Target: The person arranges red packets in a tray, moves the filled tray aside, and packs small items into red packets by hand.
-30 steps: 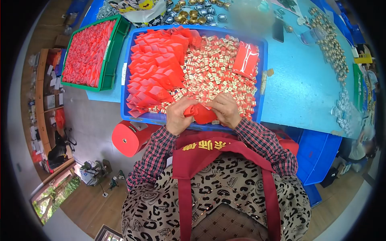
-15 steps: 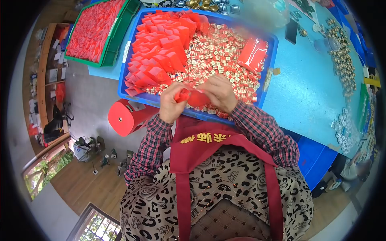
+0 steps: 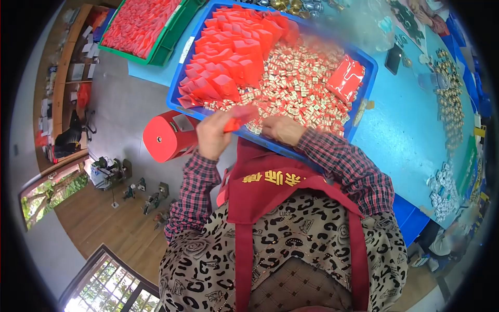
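Observation:
My left hand (image 3: 212, 136) is closed around a red translucent pouch (image 3: 244, 112), whose free end is blurred, at the near edge of a blue tray (image 3: 370, 73). Beside it, my right hand (image 3: 283, 130) has its fingers curled down among small red-and-white pieces (image 3: 296, 75) just inside that edge. Its fingertips are hidden, so I cannot make out what they hold. Many red pouches (image 3: 228, 49) lie in overlapping rows on the tray's left side. A glossy red packet (image 3: 346, 78) rests on the pieces at the right.
A green crate (image 3: 165, 49) full of red pieces stands at the upper left. Below the tray's left corner is a large red roll (image 3: 165, 136). On the blue table (image 3: 384, 125) lie a phone (image 3: 393, 58), gold bells (image 3: 451, 112) and silver pieces (image 3: 443, 191). Another person's hand (image 3: 423, 18) is at top right.
My hands have come apart. The left keeps the red pouch and has shifted slightly left; the right has left the pouch and lowered to the small pieces. The whole view has shifted.

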